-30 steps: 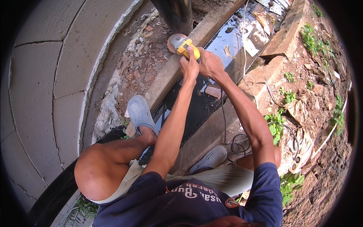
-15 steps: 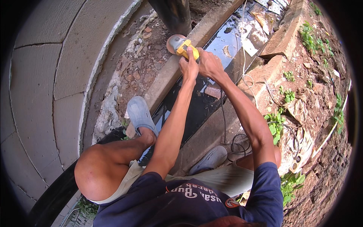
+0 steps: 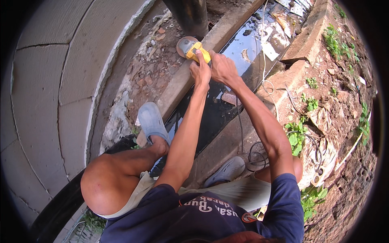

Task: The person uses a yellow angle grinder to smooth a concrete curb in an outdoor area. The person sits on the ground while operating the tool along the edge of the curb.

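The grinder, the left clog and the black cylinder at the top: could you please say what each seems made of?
Grinder: yellow body probably plastic, from its smooth, even colour; grey head apparently dull metal, from its bare grey look.
Left clog: likely matt foam or rubber, given its thick moulded shell.
Black cylinder: plastic or painted metal; its smooth, faintly shiny surface leaves that open.

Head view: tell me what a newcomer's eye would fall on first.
First, the yellow angle grinder, gripped in both hands at the upper centre, just below a thick black pipe in the picture. Next, the dark, shiny water running diagonally through the middle, with a blue-grey clog on either side of it.
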A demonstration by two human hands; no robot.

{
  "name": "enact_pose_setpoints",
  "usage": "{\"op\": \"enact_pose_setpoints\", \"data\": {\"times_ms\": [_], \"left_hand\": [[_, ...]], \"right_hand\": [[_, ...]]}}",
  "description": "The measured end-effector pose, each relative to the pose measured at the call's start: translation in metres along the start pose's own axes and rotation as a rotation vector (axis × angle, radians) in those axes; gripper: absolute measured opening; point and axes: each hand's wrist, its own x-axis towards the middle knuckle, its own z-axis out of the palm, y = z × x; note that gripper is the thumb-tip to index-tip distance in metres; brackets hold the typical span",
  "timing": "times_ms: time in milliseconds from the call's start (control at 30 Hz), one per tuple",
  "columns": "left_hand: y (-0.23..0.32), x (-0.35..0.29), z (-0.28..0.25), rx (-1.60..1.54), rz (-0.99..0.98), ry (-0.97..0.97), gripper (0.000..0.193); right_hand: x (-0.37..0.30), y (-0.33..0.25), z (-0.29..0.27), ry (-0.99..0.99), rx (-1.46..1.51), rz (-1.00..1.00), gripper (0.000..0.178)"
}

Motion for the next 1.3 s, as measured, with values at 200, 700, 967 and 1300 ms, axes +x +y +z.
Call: {"op": "enact_pose_setpoints", "data": {"times_ms": [200, 700, 967, 1300], "left_hand": [[0.011, -0.023, -0.008, -0.047, 0.006, 0.010, 0.090], [0.023, -0.041, -0.018, -0.312, 0.082, 0.038, 0.084], [0.011, -0.055, -0.004, -0.245, 0.113, -0.125, 0.081], [-0.004, -0.041, 0.011, -0.170, 0.078, -0.066, 0.080]], "right_hand": [[-0.007, -0.007, -0.008, -0.020, -0.028, -0.053, 0.042], [-0.022, -0.035, -0.022, 0.019, -0.032, -0.093, 0.041], [-0.032, -0.016, -0.031, -0.027, 0.005, -0.027, 0.042], [-0.026, -0.005, -0.028, -0.052, -0.021, 0.026, 0.042]]}}
